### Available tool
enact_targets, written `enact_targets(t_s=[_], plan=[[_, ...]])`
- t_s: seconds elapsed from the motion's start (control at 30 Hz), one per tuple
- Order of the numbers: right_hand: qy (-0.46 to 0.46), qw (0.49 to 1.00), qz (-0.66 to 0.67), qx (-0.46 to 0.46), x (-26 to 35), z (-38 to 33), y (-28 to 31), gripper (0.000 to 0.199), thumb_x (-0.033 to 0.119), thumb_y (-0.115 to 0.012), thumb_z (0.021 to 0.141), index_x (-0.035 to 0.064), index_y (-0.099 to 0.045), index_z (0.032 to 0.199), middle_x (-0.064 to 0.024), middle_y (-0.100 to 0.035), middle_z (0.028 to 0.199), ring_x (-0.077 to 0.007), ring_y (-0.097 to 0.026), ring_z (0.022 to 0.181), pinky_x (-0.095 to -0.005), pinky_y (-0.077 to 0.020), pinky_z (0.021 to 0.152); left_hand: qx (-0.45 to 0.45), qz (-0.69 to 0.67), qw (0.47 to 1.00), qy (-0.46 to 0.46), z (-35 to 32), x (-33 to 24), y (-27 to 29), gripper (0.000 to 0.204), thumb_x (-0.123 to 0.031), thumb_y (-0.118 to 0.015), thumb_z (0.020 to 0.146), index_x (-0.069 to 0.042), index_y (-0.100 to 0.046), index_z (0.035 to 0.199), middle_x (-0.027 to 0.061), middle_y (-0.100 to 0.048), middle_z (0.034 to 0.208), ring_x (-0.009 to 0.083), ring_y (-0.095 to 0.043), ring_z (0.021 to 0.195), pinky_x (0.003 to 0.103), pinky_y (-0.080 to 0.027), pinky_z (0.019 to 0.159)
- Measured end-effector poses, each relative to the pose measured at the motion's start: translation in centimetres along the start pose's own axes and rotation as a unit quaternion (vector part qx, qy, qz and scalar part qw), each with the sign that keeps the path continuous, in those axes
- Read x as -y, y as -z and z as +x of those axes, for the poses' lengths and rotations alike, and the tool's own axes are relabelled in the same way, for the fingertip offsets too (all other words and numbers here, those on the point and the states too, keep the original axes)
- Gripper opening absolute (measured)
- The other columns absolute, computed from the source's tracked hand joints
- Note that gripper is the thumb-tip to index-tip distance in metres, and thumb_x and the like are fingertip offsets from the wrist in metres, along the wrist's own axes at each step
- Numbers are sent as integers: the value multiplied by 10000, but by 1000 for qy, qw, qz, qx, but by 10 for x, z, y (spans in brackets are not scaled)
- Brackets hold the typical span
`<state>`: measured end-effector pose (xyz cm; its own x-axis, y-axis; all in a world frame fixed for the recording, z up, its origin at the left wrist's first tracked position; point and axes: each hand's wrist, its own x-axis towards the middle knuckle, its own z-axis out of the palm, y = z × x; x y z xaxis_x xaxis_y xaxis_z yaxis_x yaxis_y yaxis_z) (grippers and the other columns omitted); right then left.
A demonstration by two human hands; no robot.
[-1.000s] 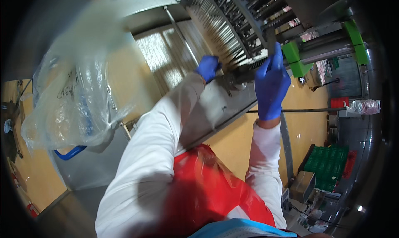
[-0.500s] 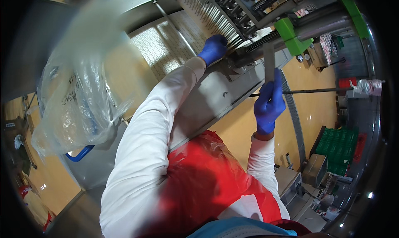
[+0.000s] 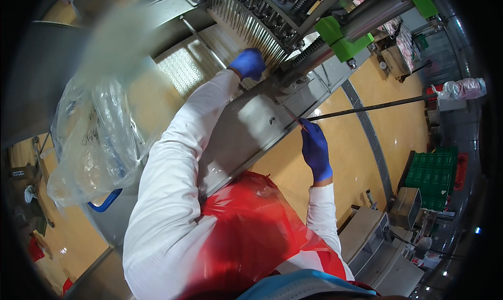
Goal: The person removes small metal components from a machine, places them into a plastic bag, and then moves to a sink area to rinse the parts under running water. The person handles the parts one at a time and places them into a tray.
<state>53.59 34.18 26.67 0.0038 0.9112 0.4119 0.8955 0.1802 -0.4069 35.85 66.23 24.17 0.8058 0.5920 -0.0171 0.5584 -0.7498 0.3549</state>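
Left hand (image 3: 247,64) curled by needles (image 3: 250,33), grip unclear
Right hand (image 3: 316,148) grasps a thin strip (image 3: 294,116) just off the machine's edge (image 3: 257,161), floor (image 3: 356,153) below, black rod (image 3: 387,106) near.

Blue gloves (image 3: 316,149), white sleeves (image 3: 178,135), red apron (image 3: 257,208)

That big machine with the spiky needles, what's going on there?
A person in a red apron is at the metal machine. Their blue-gloved left hand is curled beside the row of thin needles; whether it touches them is hard to tell. Their right hand, gloved too, holds a thin tool by the machine's edge. A clear plastic bag is off to the left.
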Motion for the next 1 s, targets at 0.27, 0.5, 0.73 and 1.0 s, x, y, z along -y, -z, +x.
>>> enact_targets(t_s=[0.27, 0.5, 0.73, 1.0], plan=[[43, 994, -60, 78, -34, 39, 8, 444, -11, -712, 830, 152, -663, 1240, -71, -698, 1192, -331, -623, 1058, -419, -482, 892, 129, 78, 985, -86, -11, 7, 13, 199, -239, -727, 754, -67, -779, 841, 137, -749, 835, 330, -722, 767, 422, -567, 742], [66, 991, -107, 44, -30, 67, 9, 404, -8, -708, 830, 81, -662, 1222, -129, -683, 1195, -320, -612, 1134, -387, -470, 976, 187, -293, 936, 53, -108, -4, 120, 158, -160, -753, 822, -13, -739, 877, 112, -732, 736, 162, -723, 625, 309, -567, 581], [-169, 879, 443, -45, 86, 86, -14, 286, 215, -494, 1094, 19, -636, 1247, -92, -693, 1160, -166, -665, 1028, -337, -529, 931, -5, -182, 965, -191, -127, -110, 108, 246, -260, -716, 880, -71, -680, 1033, 173, -702, 864, 382, -683, 803, 442, -549, 769], [-251, 800, 529, -130, 75, 52, 7, 269, 221, -444, 1117, 1, -596, 1148, -80, -639, 927, -187, -650, 891, -360, -543, 843, -381, 41, 889, -250, 0, -29, 153, 169, -109, -760, 867, -150, -778, 1030, 54, -700, 978, 292, -690, 952, 382, -569, 864]])
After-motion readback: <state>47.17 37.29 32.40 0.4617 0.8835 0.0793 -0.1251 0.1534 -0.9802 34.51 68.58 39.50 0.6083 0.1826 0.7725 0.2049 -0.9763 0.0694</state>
